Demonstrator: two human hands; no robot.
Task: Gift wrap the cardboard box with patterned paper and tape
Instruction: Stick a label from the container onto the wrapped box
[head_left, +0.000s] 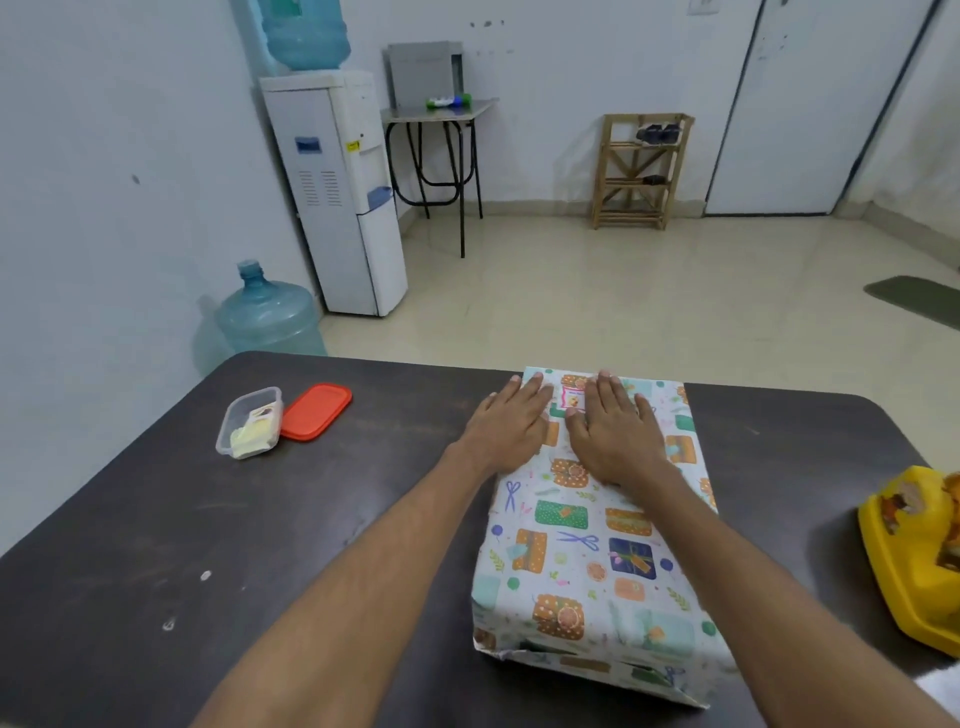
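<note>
Head view, itemised from where I stand beside the table.

Item 1: cardboard box (597, 561), lying lengthwise on the dark table (156, 519), right of centre, its far end near the table's far edge. It is fully covered by the patterned paper (566, 519) and no bare cardboard shows. At the near end the folded paper looks creased and a little loose. I can make out no tape there.

Item 2: small pink-bordered label (573, 396), on the top face at the far end, between the two hands.

Item 3: left hand (511, 428), palm down on the far left edge of the top face. The fingers are straight and close together and grasp nothing. It is probably pressing the paper flat along that edge.

Item 4: right hand (615, 439), palm down on the top face. The fingers are straight and slightly spread, with the thumb tip just beside the label, and they hold nothing. It is probably smoothing the paper and steadying the parcel.

Item 5: clear container (249, 423), with pale contents I cannot identify, and a red lid (316, 412) touching it. Both are well to the left of the box.

Item 6: yellow object (914, 551) at the table's right edge, partly out of view, nature unclear.

Wrapping appears nearly complete.
</note>
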